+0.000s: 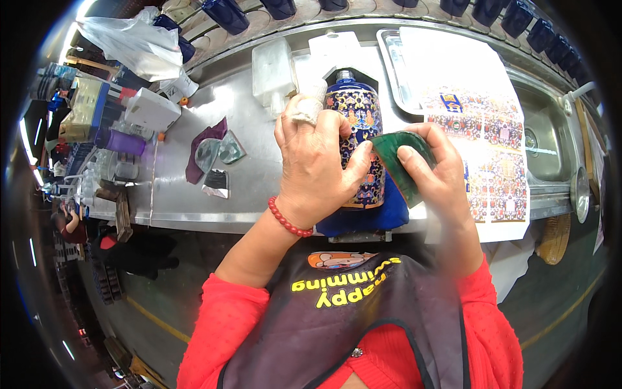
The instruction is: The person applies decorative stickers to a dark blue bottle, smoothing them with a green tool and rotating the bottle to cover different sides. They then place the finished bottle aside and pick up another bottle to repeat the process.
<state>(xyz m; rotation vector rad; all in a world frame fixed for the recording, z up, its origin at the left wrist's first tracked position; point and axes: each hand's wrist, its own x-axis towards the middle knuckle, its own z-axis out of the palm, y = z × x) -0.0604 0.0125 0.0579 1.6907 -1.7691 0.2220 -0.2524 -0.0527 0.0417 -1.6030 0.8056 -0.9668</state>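
A dark blue bottle (pixel 363 110) with a colourful floral decal on its front lies on the steel bench, its neck pointing away from me. Its lower end rests by a blue cloth pad (pixel 353 222). My left hand (pixel 317 155), fingers bent, holds the bottle's left side, with the thumb and index finger on the decal. White wrapping (pixel 308 110) covers one of its fingers. In my right hand (pixel 440 172) is a green scraper (pixel 405 162), pinched between thumb and fingers. The scraper's left edge is over the bottle's right side, near my left thumb.
Printed decal sheets (pixel 479 149) lie to the right, partly over a metal tray (pixel 392 65). Beyond them is a sink (pixel 541 142). A clear square bottle (pixel 272 68) lies behind my left hand. Glass pieces (pixel 217 152) lie left. Blue cups (pixel 227 16) line the back.
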